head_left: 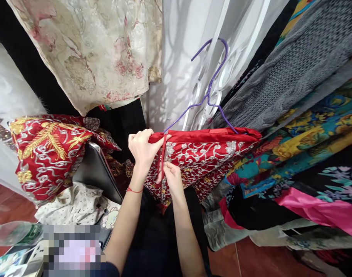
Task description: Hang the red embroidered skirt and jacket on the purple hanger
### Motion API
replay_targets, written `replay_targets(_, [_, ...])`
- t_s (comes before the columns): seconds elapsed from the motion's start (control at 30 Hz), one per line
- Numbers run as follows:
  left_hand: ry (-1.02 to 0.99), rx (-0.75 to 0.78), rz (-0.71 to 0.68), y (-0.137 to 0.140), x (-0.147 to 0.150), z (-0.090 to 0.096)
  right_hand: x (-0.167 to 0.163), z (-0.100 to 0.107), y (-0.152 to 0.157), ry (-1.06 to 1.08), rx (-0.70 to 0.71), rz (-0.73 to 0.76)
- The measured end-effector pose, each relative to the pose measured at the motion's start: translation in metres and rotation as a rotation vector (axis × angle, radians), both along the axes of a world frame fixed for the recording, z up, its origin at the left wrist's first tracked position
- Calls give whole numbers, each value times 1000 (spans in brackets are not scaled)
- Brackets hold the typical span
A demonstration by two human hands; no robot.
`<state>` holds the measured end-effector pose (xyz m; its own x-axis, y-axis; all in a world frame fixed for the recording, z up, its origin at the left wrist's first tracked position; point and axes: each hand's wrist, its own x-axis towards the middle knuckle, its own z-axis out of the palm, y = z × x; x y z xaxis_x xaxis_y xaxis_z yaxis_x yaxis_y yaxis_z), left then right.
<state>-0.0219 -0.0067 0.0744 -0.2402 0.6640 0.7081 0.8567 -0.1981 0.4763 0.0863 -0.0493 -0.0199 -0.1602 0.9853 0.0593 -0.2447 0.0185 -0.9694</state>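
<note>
A red skirt-like garment (201, 154) with silver and gold embroidery hangs in front of me, its plain red waistband along the top. The arms of a purple wire hanger (208, 96) run down into that waistband. My left hand (143, 148) is closed on the waistband's left end, thumb lying along the top edge. Below it, my right hand (172, 177) pinches a thin red tie cord (163, 154) that hangs down from the waistband. The fingertips of my right hand partly cover the cord's lower part.
Another red embroidered cloth (51, 154) drapes over a dark chair-like back at left, above a dotted white cloth (72, 206). A plastic bottle (17, 232) lies lower left. Floral cream fabric (106, 50) hangs above; a grey knit (303, 73) and colourful clothes hang at right.
</note>
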Motion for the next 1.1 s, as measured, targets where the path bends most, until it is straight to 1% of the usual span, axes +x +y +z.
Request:
replay_targets(0.13, [27,8,-4,3,1,-2,1,-55,3,-136,-75,-5])
replay_targets(0.2, [52,6,-7,4,1,-3,-1,-74,8,-185,-87,-17])
replay_targets(0.27, [71,-6,-12,4,1,-2,-1,-84,13,-228,-81,-13])
replay_targets(0.33, [76,-18,-26,4,-1,-1,6,-83,17,-287,-68,29])
replay_targets(0.4, [61,-16,-71,3,-6,0,23,-70,16,-344,-55,94])
replay_targets(0.47, [18,3,-163,2,-14,-1,48,-49,9,-427,-32,120])
replay_targets(0.5, [-15,21,-220,2,-18,-3,63,-34,4,-476,-15,101])
replay_targets(0.57, [-107,56,-345,3,-26,-7,91,-1,-8,-726,106,-46])
replay_targets(0.63, [-204,79,-415,6,-31,-12,115,34,-17,-876,264,-214])
replay_targets(0.7, [-246,83,-400,10,-33,-15,133,65,-19,-927,492,-507])
replay_targets(0.77, [-224,91,-346,13,-32,-15,146,89,-13,-1010,708,-794])
replay_targets(0.8, [-202,98,-328,14,-31,-15,152,98,-9,-1070,794,-892])
replay_targets(0.83, [-187,102,-316,14,-31,-14,157,105,-4,-1143,857,-946])
replay_targets(0.9, [-176,96,-295,14,-31,-12,169,113,7,-1306,927,-953])
replay_targets(1.0, [-180,46,-291,11,-33,-8,191,116,21,-1521,954,-852])
replay_targets(1.07, [-177,15,-293,10,-33,-4,208,114,26,-1589,961,-782])
replay_targets(1.1, [-172,7,-283,11,-32,-1,217,113,27,-1588,970,-748])
